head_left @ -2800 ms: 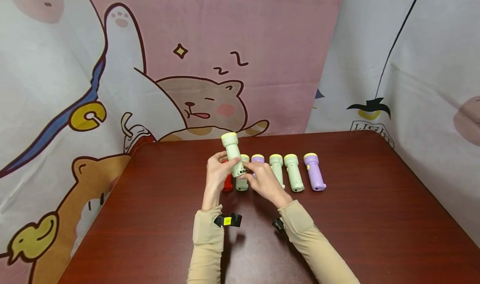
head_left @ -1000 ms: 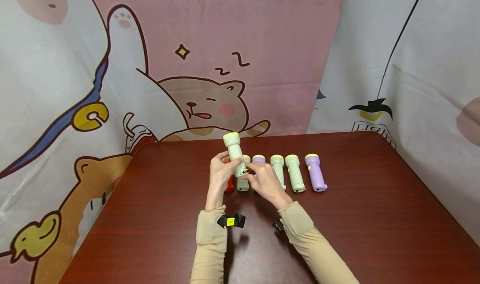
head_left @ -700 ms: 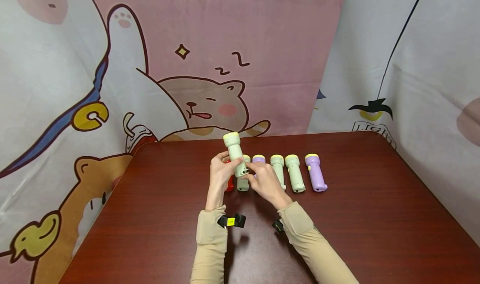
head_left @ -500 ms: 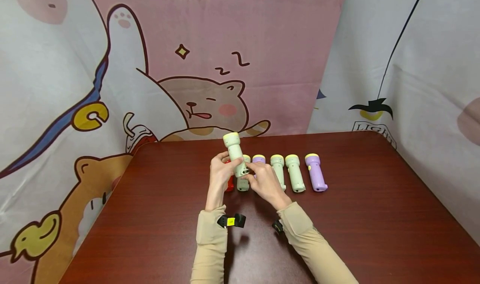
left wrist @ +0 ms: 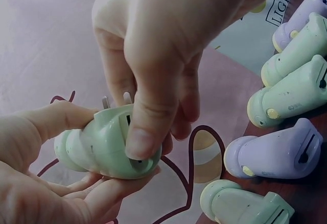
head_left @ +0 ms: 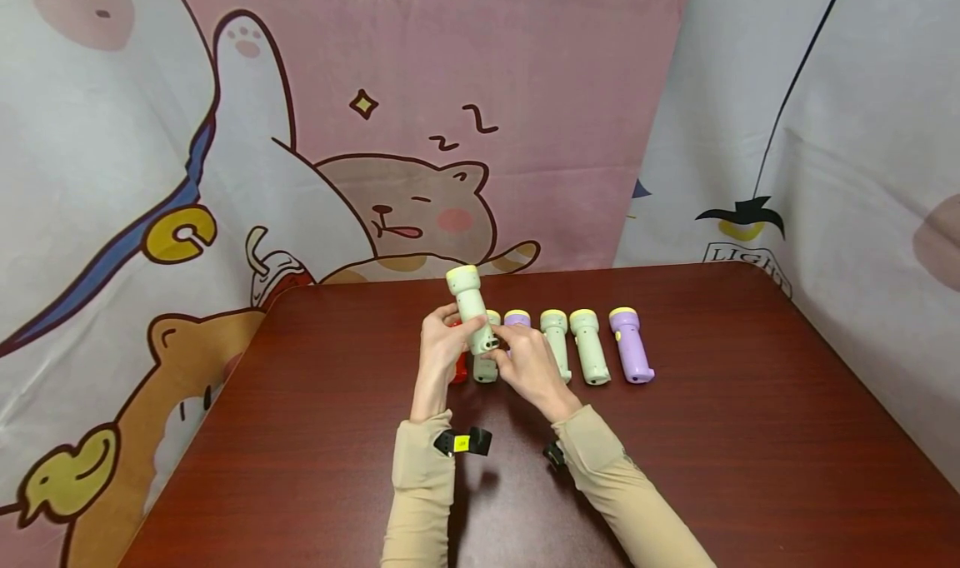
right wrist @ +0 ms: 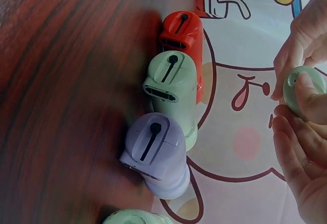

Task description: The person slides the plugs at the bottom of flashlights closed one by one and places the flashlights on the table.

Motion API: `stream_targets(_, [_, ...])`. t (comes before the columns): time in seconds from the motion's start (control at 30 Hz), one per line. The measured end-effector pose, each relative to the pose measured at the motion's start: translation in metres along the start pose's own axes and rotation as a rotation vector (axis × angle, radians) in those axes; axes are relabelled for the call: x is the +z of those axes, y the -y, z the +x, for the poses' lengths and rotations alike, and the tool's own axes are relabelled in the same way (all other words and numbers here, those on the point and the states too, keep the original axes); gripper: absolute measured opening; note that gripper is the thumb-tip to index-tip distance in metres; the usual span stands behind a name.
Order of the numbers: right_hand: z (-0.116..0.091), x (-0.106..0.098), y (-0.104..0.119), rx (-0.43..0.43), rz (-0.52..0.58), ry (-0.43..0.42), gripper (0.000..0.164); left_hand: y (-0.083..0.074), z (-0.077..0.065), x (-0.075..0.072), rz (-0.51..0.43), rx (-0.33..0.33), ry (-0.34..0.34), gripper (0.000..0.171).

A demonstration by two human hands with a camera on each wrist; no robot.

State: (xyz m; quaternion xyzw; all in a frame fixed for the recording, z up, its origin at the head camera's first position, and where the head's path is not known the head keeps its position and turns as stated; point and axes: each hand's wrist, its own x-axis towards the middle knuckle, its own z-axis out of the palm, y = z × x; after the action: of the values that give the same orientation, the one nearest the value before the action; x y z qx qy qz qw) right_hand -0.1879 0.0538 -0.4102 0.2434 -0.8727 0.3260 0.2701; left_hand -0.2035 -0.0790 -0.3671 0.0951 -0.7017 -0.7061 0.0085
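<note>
My left hand grips a pale green flashlight with a yellow rim, raised above the table and tilted, lens end up. At its tail end is my right hand. The left wrist view shows the right thumb pressing on the slotted end face, with the other fingers bent behind it. Two metal plug prongs stick out from the side of that end, close to the right fingers. In the right wrist view, both hands and the green tail end appear at the right edge.
Behind the hands, a row of flashlights lies on the brown table: a red one, several green ones and two purple ones. The hands partly cover those at left. A cartoon-printed cloth hangs behind.
Since the oldest frame the hands and the held flashlight appear slightly farther right, as does the whole scene. Over the last second they stay almost still, with only small changes at the tail end.
</note>
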Motion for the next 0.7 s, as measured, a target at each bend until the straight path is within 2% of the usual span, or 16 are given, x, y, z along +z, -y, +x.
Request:
stream_targets(0.23, [-0.0002, 0.0008, 0.0003, 0.004, -0.017, -0.004, 0.026, -0.0017, -0.0001, -0.0008, -0.005, -0.022, 0.019, 0.056])
stream_targets(0.7, [-0.0002, 0.0016, 0.0008, 0.018, -0.028, -0.023, 0.027, 0.0002, 0.0017, -0.0008, -0.039, -0.024, 0.057, 0.055])
